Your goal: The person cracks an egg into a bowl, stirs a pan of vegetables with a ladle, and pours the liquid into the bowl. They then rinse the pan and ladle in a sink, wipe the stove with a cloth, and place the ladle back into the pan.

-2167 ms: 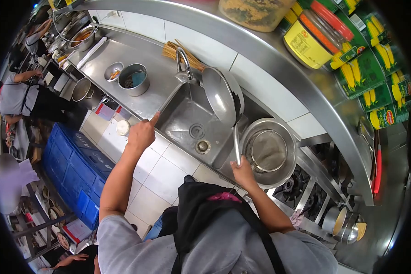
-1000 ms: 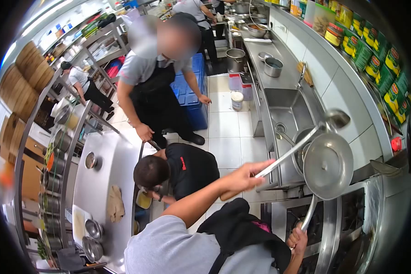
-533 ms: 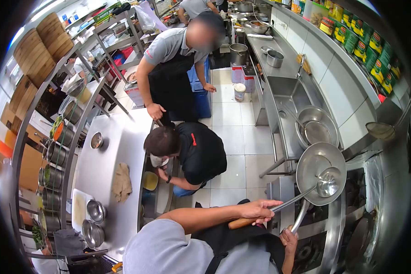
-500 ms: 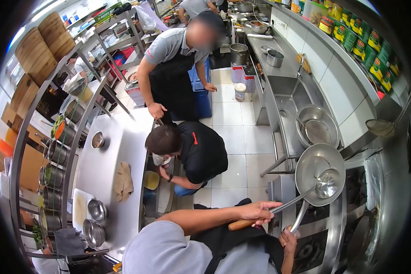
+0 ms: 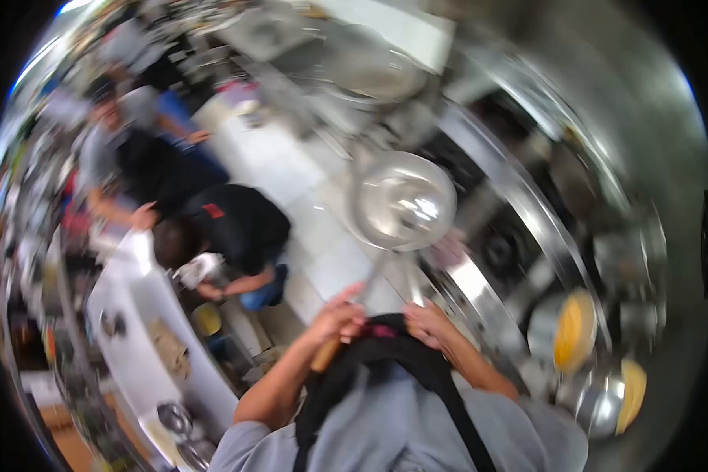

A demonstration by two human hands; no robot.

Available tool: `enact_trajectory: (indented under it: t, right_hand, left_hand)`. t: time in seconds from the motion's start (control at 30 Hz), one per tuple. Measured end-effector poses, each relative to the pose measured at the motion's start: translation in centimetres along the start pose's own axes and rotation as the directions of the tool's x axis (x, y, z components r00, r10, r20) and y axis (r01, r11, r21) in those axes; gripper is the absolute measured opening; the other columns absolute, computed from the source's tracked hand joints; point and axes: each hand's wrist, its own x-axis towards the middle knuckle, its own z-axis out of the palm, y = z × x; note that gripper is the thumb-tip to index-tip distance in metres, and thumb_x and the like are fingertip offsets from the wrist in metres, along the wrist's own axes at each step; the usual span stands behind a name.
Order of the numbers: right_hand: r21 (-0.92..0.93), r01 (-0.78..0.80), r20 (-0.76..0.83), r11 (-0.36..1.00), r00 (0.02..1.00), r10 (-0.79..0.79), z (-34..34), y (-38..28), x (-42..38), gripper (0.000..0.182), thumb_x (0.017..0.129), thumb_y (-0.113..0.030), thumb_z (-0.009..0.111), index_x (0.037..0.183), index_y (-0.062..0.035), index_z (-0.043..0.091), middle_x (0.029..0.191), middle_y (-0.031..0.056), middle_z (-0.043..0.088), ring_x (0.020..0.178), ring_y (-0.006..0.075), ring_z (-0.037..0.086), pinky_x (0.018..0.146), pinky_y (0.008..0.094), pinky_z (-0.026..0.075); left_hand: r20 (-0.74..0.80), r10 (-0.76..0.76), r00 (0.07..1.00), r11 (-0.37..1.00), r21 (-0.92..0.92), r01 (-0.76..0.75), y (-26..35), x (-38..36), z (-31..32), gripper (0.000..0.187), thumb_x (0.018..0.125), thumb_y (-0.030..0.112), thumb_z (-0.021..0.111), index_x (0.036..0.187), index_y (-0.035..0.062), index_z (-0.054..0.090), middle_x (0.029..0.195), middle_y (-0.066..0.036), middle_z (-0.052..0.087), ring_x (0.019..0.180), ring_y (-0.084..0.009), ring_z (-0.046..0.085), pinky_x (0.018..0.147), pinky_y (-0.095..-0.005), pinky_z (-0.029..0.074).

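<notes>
My left hand (image 5: 342, 318) is closed around the ladle (image 5: 376, 271), whose wooden handle end juts out below it. My right hand (image 5: 429, 322) grips the long handle of a round metal wok (image 5: 381, 177). The wok is held out in front of me, level with the walkway beside the stove. The ladle's bowl appears to rest inside the wok, though glare and motion blur hide its outline. I cannot make out any food in the wok.
The stove (image 5: 492, 244) runs along my right, with pots holding something yellow (image 5: 574, 330) beyond. One person (image 5: 240, 232) crouches by the white counter (image 5: 126, 283) at left; another (image 5: 145, 153) stands behind. A large metal bowl (image 5: 377, 79) sits at the sink.
My view has swung to the right. Both hands, still on the ladle and wok, now sit in front of my chest. The wok appears nearer the middle of the view.
</notes>
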Motion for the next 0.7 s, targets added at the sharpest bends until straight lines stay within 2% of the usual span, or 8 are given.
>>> enact_trajectory:
  t: [0.13,0.3,0.37,0.43,0.5,0.57,0.63,0.7]
  right_hand:
    - [0.038,-0.053,-0.116,0.998,0.992,0.057,0.0,-0.9,-1.9,0.021,0.095,-0.009,0.062,0.085,-0.0143,0.044,0.057,-0.0075,0.037,0.042,0.0038,0.034,0.037,0.0229,0.029]
    - [0.002,-0.037,0.001,0.999,0.999,0.037,-4.1,-0.2,-3.7,0.024,0.093,-0.008,0.065,0.087,-0.0144,0.042,0.058,-0.0074,0.037,0.042,0.0031,0.035,0.038,0.0228,0.030]
    - [0.008,-0.024,0.002,1.000,1.000,0.024,-6.1,0.3,-3.8,0.024,0.092,-0.008,0.065,0.087,-0.0144,0.043,0.058,-0.0074,0.037,0.042,0.0031,0.035,0.037,0.0230,0.030]
    - [0.026,-0.020,-0.035,0.999,0.999,0.021,-7.7,0.2,-4.1,0.023,0.092,-0.008,0.065,0.087,-0.0145,0.043,0.057,-0.0075,0.038,0.042,0.0031,0.036,0.037,0.0233,0.030]
    - [0.031,-0.002,-0.053,1.000,0.999,0.004,-9.2,-0.1,-3.9,0.022,0.094,-0.008,0.063,0.085,-0.0154,0.045,0.056,-0.0078,0.038,0.041,0.0027,0.036,0.035,0.0227,0.030]
    - [-0.002,0.046,-0.027,0.999,0.999,-0.046,-11.1,-0.4,-3.6,0.021,0.096,-0.008,0.061,0.083,-0.0167,0.047,0.056,-0.0082,0.038,0.039,0.0021,0.036,0.034,0.0219,0.028]
    - [-0.077,0.073,-0.067,0.994,0.995,-0.078,-11.7,-1.5,-2.9,0.019,0.096,-0.008,0.059,0.083,-0.0175,0.048,0.056,-0.0088,0.037,0.038,0.0023,0.034,0.032,0.0216,0.027]
    - [-0.062,0.081,-0.086,0.995,0.993,-0.086,-12.3,-2.7,-1.9,0.017,0.094,-0.006,0.060,0.086,-0.0166,0.048,0.054,-0.0081,0.036,0.038,0.0036,0.034,0.032,0.0220,0.028]
  left_hand:
    - [-0.022,0.045,0.999,0.999,-0.003,-0.045,-1.0,-0.3,2.4,0.063,0.096,0.010,0.054,0.154,0.0167,0.029,0.080,-0.009,0.054,0.044,-0.0102,0.042,0.039,-0.0247,0.038]
    - [-0.005,0.055,0.998,0.997,-0.057,-0.055,-4.3,1.5,3.9,0.058,0.097,0.012,0.053,0.151,0.0162,0.033,0.082,-0.009,0.054,0.045,-0.0101,0.040,0.039,-0.0246,0.038]
    - [-0.019,0.017,1.000,0.999,-0.049,-0.018,-5.5,2.5,4.7,0.057,0.098,0.013,0.052,0.151,0.0157,0.032,0.082,-0.010,0.054,0.046,-0.0111,0.041,0.040,-0.0260,0.039]
    - [-0.039,-0.004,0.999,1.000,-0.014,0.003,-7.1,4.1,4.9,0.064,0.099,0.014,0.050,0.156,0.0166,0.020,0.085,-0.011,0.057,0.047,-0.0141,0.042,0.044,-0.0278,0.041]
    - [-0.087,-0.021,0.996,0.998,0.058,0.026,-8.1,5.2,6.1,0.068,0.100,0.017,0.048,0.158,0.0155,0.014,0.095,-0.012,0.064,0.058,-0.0160,0.054,0.047,-0.0284,0.044]
    - [0.002,-0.053,0.999,0.993,0.103,0.052,-8.3,6.2,7.0,0.066,0.103,0.026,0.048,0.158,0.0153,0.014,0.107,-0.014,0.066,0.065,-0.0161,0.058,0.057,-0.0308,0.052]
    - [0.002,0.003,1.000,0.982,0.190,-0.003,-9.6,7.5,6.7,0.065,0.104,0.040,0.047,0.157,0.0149,0.021,0.116,-0.012,0.065,0.075,-0.0180,0.064,0.061,-0.0314,0.055]
    - [-0.014,0.053,0.999,0.968,0.247,-0.047,-9.4,7.3,6.9,0.068,0.104,0.046,0.045,0.158,0.0132,0.020,0.122,-0.012,0.062,0.085,-0.0206,0.068,0.064,-0.0319,0.056]
